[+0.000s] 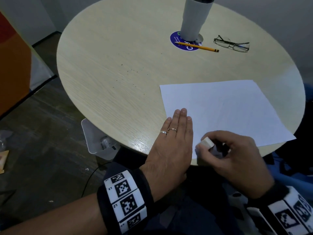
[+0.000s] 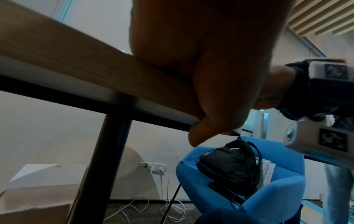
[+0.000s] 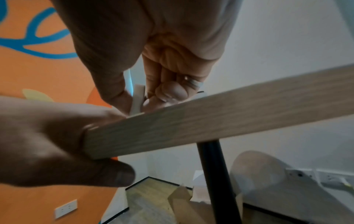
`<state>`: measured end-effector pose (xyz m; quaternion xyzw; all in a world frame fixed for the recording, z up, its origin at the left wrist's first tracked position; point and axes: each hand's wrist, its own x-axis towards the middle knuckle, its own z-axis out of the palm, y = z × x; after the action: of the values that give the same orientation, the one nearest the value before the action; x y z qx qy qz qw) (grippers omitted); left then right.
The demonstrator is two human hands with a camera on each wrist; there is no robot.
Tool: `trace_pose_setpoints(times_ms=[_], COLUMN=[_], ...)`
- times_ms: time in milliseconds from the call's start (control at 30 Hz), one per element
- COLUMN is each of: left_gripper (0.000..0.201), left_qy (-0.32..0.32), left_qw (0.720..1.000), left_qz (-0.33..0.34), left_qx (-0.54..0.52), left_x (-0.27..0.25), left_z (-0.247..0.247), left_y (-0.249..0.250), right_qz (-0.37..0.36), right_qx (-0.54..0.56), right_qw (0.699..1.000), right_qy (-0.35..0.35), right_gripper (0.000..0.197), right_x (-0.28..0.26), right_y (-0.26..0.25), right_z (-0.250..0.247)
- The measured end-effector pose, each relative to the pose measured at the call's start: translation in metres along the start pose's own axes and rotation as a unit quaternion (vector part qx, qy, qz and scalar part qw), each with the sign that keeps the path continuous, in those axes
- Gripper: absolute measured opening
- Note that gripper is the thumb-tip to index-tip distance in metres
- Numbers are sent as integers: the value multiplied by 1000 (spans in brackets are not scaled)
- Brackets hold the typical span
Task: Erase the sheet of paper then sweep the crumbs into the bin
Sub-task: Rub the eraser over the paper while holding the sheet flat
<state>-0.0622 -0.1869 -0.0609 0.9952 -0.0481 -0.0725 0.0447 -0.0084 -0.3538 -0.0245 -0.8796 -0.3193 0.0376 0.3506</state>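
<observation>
Table (image 1: 110,65): eraser (image 1: 207,142) pinched in right hand (image 1: 237,158), over paper (image 1: 228,107)

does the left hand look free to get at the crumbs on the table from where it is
Probably yes. The left hand lies flat and holds nothing, and the crumbs sit on bare table ahead and to its left, with nothing between. The right hand pinches the eraser.

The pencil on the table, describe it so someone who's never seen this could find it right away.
Start at the round wooden table and look to its far side, where a tall grey cup stands on a blue round sticker. The pencil lies across that sticker, just left of the eyeglasses. It is the only yellow, stick-shaped thing there.
</observation>
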Motion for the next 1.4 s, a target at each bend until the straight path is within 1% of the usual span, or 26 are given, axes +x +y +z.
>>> trace_pose_setpoints(times_ms=[33,67,133,167,233,267,333,367,400,433,500,533,600,667,733,800,867,933,1000,1033,1133,1200,1300,1400], left_gripper=[107,109,112,112,106,103,100,99,99,98,96,97,109,126,131,129,127,126,124,124,125,126,124,119], left_qy=[7,8,0,-2,-2,-3,-1,1,1,0,11,23,36,41,55,59,60,60,58,59,57,49,38,24], left_qw=[1000,1000,1000,1000,1000,1000,1000,1000,999,999,999,999,999,998,998,998,998,998,998,998,998,998,999,1000], left_qz=[-4,-7,-6,-7,-9,-9,-7,-7,-6,-4,-4,-2,13,33,33,31,30,33,35,36,38,34,27,15], left_qx=[2,5,8,7,7,7,15,23,34,40,33,32,32,19,-14,-18,-7,-7,-7,-5,0,3,2,0], left_x=[0,-1,-1,0,0,1,2,1,0,0,-1,-2,-2,-3,-5,-5,-4,-3,-3,-4,-4,-4,-9,-20], left_z=[1,1,1,0,-1,-1,0,0,0,0,2,4,7,7,6,7,9,9,9,10,9,8,7,5], left_y=[0,0,2,2,3,2,1,1,1,1,1,0,-4,-10,-12,-13,-12,-12,-12,-13,-13,-13,-15,-18], right_qz=[-4,11,74,90,71,50,7,-4,1,22,76,88,65,23,9,34,40,27,19,23,53,50,36,44], right_qx=[3,11,36,33,-4,-10,-1,-1,-1,2,9,3,-1,6,-4,-28,-49,-21,-10,-11,-27,-39,-57,-69], right_qw=[1000,1000,997,995,996,997,1000,1000,1000,1000,995,993,994,998,999,997,994,996,999,999,996,995,994,992], right_qy=[-9,-8,2,13,47,50,20,9,9,20,62,81,92,59,41,69,90,81,48,44,70,83,84,93], right_gripper=[16,16,16,17,20,18,14,15,18,18,16,16,16,14,16,17,16,12,14,15,21,22,19,18], right_x=[-2,-2,0,1,4,7,10,10,12,16,21,22,23,20,19,25,29,27,22,21,27,30,28,30], right_y=[0,6,25,30,29,21,6,3,5,11,25,29,25,12,10,24,31,24,12,11,30,39,42,46], right_z=[3,1,-13,-20,-23,-18,-1,7,10,8,-2,-6,-6,7,14,6,-4,-1,10,13,3,-3,1,-1])
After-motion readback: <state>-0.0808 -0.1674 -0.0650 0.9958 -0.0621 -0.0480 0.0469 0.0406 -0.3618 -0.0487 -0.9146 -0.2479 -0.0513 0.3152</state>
